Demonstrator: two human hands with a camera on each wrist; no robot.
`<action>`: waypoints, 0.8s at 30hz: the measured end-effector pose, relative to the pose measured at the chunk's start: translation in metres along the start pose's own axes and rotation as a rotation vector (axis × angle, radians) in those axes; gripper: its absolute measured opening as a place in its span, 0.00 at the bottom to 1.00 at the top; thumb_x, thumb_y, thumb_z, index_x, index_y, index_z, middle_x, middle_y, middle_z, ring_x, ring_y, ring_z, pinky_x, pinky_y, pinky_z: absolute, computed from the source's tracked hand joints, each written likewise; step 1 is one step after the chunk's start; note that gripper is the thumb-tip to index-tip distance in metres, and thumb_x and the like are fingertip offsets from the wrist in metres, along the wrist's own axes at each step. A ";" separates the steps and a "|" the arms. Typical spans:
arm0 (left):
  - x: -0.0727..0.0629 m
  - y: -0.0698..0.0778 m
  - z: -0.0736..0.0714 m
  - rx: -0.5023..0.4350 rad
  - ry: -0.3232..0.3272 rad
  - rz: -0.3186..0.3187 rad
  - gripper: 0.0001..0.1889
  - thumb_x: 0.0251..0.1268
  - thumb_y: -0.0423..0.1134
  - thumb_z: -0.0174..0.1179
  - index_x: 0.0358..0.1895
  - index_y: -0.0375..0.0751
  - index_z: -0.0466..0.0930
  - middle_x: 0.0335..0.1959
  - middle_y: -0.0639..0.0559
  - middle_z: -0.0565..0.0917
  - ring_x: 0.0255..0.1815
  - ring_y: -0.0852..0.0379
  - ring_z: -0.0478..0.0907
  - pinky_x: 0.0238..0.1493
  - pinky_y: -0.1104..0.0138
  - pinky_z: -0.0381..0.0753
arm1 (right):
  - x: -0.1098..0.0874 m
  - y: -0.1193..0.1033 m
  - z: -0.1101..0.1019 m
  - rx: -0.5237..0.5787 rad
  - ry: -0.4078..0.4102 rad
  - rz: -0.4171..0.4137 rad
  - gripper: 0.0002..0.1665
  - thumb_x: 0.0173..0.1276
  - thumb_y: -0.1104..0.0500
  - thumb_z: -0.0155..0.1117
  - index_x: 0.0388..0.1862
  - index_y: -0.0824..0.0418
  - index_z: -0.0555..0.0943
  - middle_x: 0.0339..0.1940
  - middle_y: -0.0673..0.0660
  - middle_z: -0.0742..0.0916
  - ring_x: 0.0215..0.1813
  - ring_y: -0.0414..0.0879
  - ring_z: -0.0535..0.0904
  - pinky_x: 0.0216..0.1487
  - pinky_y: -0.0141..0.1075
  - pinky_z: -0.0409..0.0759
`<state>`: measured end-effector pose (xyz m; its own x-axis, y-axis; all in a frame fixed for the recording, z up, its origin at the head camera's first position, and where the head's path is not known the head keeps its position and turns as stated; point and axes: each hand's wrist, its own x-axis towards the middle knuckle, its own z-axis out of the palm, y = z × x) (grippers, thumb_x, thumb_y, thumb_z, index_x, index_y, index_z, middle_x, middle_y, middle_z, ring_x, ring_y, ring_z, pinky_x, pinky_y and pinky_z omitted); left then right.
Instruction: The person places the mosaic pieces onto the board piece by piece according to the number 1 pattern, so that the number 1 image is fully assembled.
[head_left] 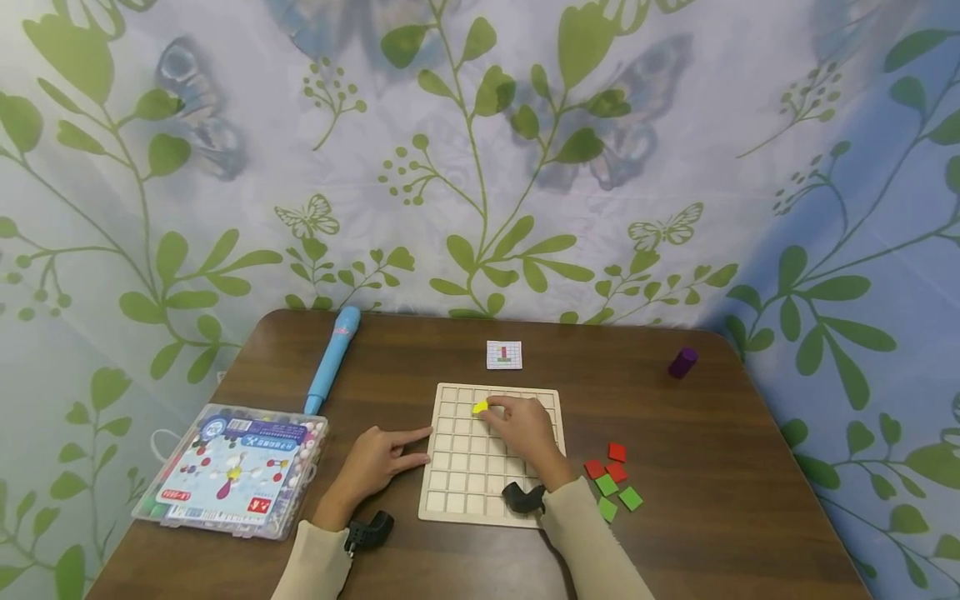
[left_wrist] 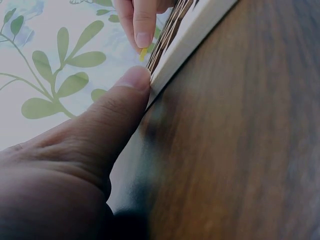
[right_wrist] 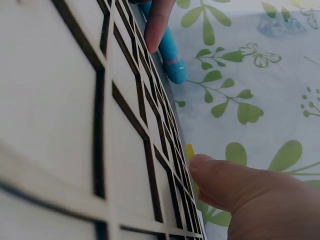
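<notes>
A pale wooden grid board (head_left: 455, 503) lies on the table. Over its upper part my right hand (head_left: 522, 427) pinches a small yellow tile (head_left: 480, 407) between thumb and fingertips; the right wrist view shows the tile's yellow edge (right_wrist: 189, 150) just past the thumb. My left hand (head_left: 377, 467) is at the board's left edge, with two straight fingers touching the rim and the others folded in. In the left wrist view its thumb (left_wrist: 117, 107) presses on the board's side. Behind the board lies a small card (head_left: 504, 355) with a red and green figure on a grid.
Right of the board lie several loose red tiles (head_left: 617, 452) and green tiles (head_left: 631, 498). A clear case (head_left: 232, 471) of coloured parts stands at the left, with a light blue microphone-shaped thing (head_left: 332, 360) behind it. A purple cylinder (head_left: 682, 362) stands at the back right.
</notes>
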<state>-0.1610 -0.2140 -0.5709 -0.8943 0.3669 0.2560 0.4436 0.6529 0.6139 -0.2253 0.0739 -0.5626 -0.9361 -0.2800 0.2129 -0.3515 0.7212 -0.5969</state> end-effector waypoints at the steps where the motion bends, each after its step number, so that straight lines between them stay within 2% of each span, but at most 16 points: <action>1: 0.000 0.000 0.000 -0.002 -0.001 0.000 0.25 0.63 0.54 0.71 0.63 0.55 0.85 0.10 0.73 0.52 0.15 0.71 0.42 0.21 0.73 0.50 | 0.000 -0.001 0.000 -0.010 0.004 -0.003 0.20 0.69 0.43 0.71 0.53 0.52 0.90 0.07 0.40 0.64 0.14 0.35 0.51 0.23 0.34 0.59; 8: 0.001 0.001 -0.001 0.007 -0.003 -0.005 0.25 0.63 0.54 0.71 0.63 0.55 0.85 0.10 0.74 0.52 0.15 0.71 0.43 0.21 0.73 0.51 | -0.002 -0.002 0.000 -0.062 0.013 -0.024 0.20 0.69 0.43 0.71 0.52 0.52 0.91 0.07 0.38 0.66 0.15 0.35 0.53 0.21 0.33 0.58; 24: 0.000 0.002 -0.002 0.005 -0.004 -0.007 0.25 0.62 0.52 0.72 0.63 0.54 0.85 0.09 0.71 0.53 0.15 0.71 0.42 0.21 0.73 0.50 | -0.002 -0.005 0.000 -0.097 -0.013 0.003 0.20 0.69 0.42 0.70 0.54 0.51 0.90 0.08 0.37 0.71 0.19 0.37 0.58 0.22 0.34 0.59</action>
<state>-0.1599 -0.2138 -0.5685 -0.8971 0.3653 0.2485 0.4377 0.6585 0.6122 -0.2215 0.0708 -0.5605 -0.9372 -0.2853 0.2004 -0.3486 0.7799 -0.5198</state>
